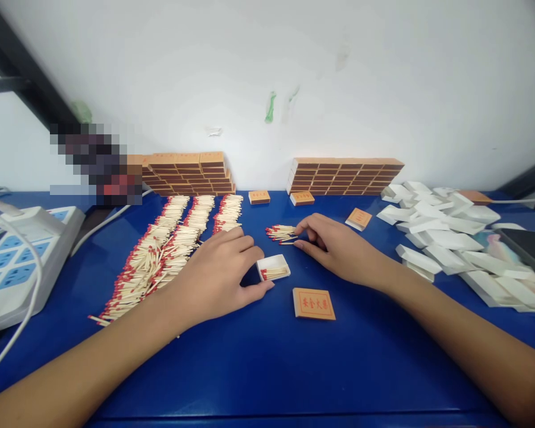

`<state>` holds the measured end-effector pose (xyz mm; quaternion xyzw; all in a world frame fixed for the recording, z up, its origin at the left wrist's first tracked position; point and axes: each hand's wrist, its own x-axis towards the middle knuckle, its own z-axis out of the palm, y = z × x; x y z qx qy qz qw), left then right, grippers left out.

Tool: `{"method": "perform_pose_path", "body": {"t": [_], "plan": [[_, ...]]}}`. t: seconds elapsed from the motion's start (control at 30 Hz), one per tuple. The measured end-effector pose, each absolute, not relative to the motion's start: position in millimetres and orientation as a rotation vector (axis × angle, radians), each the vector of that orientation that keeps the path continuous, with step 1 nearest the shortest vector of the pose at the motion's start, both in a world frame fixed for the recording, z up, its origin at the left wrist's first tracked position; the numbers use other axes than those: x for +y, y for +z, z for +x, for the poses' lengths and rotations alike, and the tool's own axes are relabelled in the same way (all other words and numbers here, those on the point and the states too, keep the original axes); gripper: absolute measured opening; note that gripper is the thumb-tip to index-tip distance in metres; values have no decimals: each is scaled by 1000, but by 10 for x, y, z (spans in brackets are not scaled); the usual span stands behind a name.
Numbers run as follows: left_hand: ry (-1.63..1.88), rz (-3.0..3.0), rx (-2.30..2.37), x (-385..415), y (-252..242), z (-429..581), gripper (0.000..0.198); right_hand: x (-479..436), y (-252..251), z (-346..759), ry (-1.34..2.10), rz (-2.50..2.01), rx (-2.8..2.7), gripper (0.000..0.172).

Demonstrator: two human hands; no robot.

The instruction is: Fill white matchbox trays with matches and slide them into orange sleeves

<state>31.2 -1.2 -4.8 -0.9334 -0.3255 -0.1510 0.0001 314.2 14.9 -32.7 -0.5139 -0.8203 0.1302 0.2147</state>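
Observation:
A white matchbox tray [273, 267] with some red-tipped matches in it lies on the blue table. My left hand [225, 270] is at its left side, fingers apart, thumb near the tray's lower edge, holding nothing. Beyond the tray is a small bunch of matches [280, 232]. My right hand [334, 246] has thumb and forefinger pinched at the right end of this bunch, closed on matches. Nearer to me lies an orange matchbox cover [314, 304]. Rows of many matches [160, 249] spread out left of and partly behind my left hand.
Stacked matchboxes [182, 173] and another stack [345, 176] stand against the wall. Single boxes [259, 197] lie before them. White trays [446, 223] are heaped at the right beside a phone [530, 249]. A power strip [22, 261] with cables is at the left.

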Motion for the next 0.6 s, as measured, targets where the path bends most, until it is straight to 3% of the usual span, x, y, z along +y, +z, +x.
{"method": "perform_pose_path", "body": {"t": [0.6], "plan": [[-487, -2927, -1015, -21, -33, 308, 28, 144, -305, 3155, 433, -1433, -2341, 19]]}}
